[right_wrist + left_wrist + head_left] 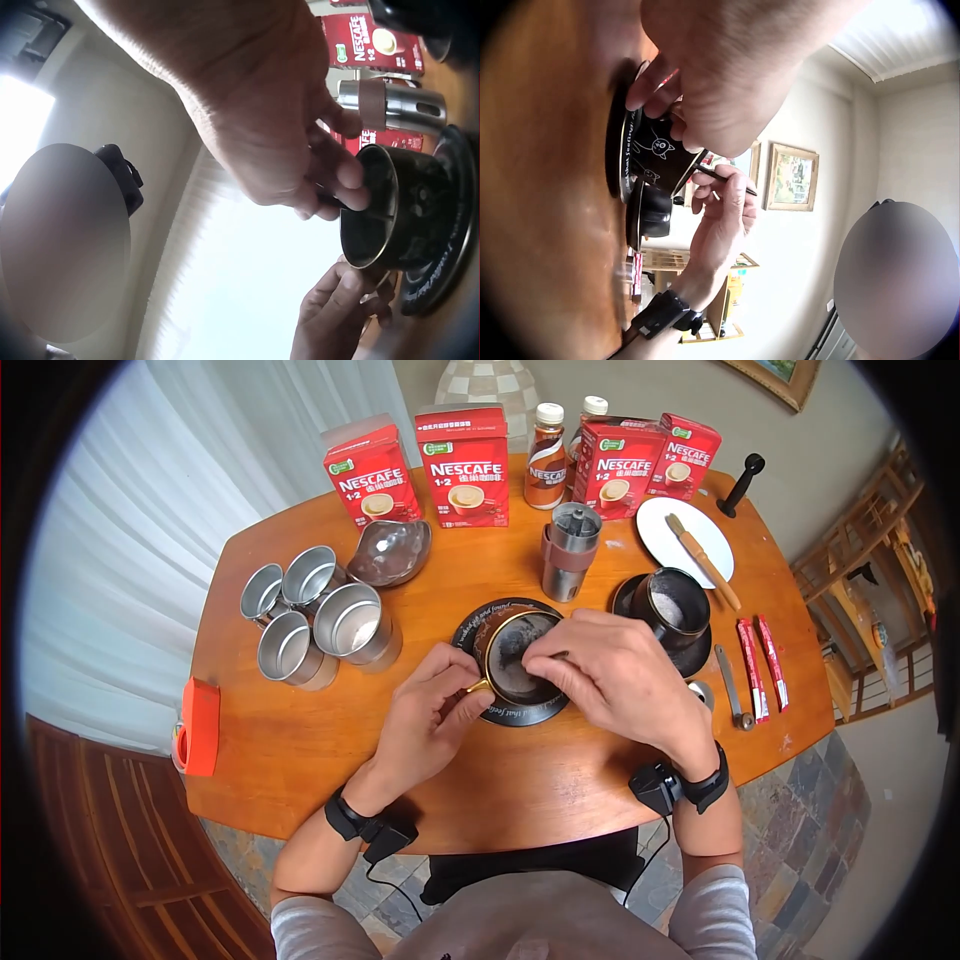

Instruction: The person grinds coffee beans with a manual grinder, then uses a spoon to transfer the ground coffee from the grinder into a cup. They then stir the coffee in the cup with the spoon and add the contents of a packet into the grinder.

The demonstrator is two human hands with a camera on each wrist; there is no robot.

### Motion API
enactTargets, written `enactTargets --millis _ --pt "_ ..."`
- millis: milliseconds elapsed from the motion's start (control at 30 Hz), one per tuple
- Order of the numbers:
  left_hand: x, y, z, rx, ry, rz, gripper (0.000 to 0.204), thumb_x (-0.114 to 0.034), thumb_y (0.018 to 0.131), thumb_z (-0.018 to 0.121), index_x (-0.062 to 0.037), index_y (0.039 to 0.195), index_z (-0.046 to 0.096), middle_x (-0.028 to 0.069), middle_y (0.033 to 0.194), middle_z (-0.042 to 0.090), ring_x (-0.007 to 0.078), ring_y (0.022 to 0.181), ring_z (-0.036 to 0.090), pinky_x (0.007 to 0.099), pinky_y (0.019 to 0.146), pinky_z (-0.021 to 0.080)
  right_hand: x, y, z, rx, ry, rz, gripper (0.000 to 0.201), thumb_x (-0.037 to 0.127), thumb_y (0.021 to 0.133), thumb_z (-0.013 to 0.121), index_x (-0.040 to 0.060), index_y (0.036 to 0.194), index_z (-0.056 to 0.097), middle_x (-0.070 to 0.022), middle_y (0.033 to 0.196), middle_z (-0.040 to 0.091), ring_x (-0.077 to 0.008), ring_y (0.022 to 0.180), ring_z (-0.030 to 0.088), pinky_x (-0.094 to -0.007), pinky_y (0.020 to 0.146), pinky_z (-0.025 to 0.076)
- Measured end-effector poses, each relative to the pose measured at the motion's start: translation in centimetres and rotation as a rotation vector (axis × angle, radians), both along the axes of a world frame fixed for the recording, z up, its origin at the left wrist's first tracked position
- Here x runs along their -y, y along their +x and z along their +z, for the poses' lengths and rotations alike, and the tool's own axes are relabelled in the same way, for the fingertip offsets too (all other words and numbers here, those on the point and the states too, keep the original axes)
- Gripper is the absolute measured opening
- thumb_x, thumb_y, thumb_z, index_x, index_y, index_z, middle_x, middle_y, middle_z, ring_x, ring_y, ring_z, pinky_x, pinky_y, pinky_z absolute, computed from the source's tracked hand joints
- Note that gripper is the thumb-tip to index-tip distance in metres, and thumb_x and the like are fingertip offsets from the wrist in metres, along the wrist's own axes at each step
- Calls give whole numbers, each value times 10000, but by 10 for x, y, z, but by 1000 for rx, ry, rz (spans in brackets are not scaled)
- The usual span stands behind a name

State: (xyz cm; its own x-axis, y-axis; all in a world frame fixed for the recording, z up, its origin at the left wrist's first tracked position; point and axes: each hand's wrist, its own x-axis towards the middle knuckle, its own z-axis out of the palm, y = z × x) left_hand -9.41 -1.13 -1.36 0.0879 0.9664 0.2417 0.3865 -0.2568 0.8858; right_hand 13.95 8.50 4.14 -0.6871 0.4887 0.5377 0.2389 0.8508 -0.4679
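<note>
A black cup (507,645) with a gold rim and line drawings stands on a black saucer (522,714) with white lettering. Pale, greyish contents show inside it. My left hand (437,703) pinches the cup's gold handle (482,685) between thumb and fingers. Over the cup's right side, my right hand (622,672) pinches a thin dark rod (721,177). Its upper end sticks out past the fingers in the left wrist view, and its lower part reaches into the cup in the right wrist view. Whether it ends in a spoon bowl is hidden.
Right of the cup are a second black cup (675,603) on its saucer, red sachets (751,670) and a metal spoon (733,688). Steel cups (357,626) and a dark bowl (390,553) stand left. Behind are a grinder (570,555), a white plate (660,535) with a brush (705,560), and Nescafe boxes (463,470).
</note>
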Motion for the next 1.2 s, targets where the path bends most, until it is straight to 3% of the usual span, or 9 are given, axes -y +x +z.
enactTargets --millis 167,400,500,533,633,933,1033,1133,1200 --pt "-3 -2 -4 41 25 8 85 -23 1006 705 52 998 666 48 1055 552 92 737 505 241 642 421 3 -6 -1 -185 169 -188 100 92 906 777 11 887 722 -123 769 702 -327 667 653 -409 602 541" --pt "-3 1 -5 52 -9 19 81 -17 1002 707 55 996 670 37 1056 563 80 732 489 235 642 415 6 -20 -20 -245 114 -330 116 106 933 758 12 886 710 -134 746 678 -333 680 658 -425 612 537" --pt "-3 0 -7 41 -16 20 87 -16 999 710 58 993 665 36 1058 562 77 735 499 230 643 422 3 -22 -24 -338 -48 -202 106 101 950 728 9 901 711 -144 782 689 -367 747 673 -455 677 546" --pt "-3 -1 -7 35 -21 23 89 -16 999 711 59 993 664 36 1060 561 76 738 505 228 644 426 2 -21 -27 -303 -94 -149 116 109 964 700 8 909 710 -153 830 702 -389 818 681 -478 730 546" --pt "-4 -1 -9 129 -78 26 99 -22 999 713 61 994 659 33 1061 558 72 751 527 219 650 443 -3 -12 -20 -126 -150 5 122 121 960 698 14 903 714 -153 853 705 -387 843 680 -482 722 544" --pt "-4 -2 -10 104 -65 14 108 -30 1006 705 67 991 659 37 1148 520 79 803 557 222 680 493 -1 -17 -28 -232 25 -282 156 184 988 672 58 917 731 -141 827 693 -351 819 673 -484 744 537" --pt "-5 -3 -11 122 -95 15 98 -23 1009 696 68 992 665 43 1183 504 90 832 574 227 709 519 -4 -19 -34 -266 -19 -92 151 177 979 686 51 912 734 -142 820 693 -341 820 672 -474 735 539" --pt "-5 -2 -11 206 -126 30 96 -25 1013 691 67 992 672 48 1200 502 97 849 594 230 728 537 -1 -9 -21 -60 -140 -69 134 166 968 688 51 917 736 -129 837 699 -330 850 675 -470 749 538" --pt "-5 -2 -12 193 -122 35 98 -29 1013 694 64 992 675 48 1209 502 98 859 601 229 729 537 -2 -10 -21 -153 -63 -162 126 163 963 684 57 923 739 -111 848 704 -321 861 669 -465 752 536"
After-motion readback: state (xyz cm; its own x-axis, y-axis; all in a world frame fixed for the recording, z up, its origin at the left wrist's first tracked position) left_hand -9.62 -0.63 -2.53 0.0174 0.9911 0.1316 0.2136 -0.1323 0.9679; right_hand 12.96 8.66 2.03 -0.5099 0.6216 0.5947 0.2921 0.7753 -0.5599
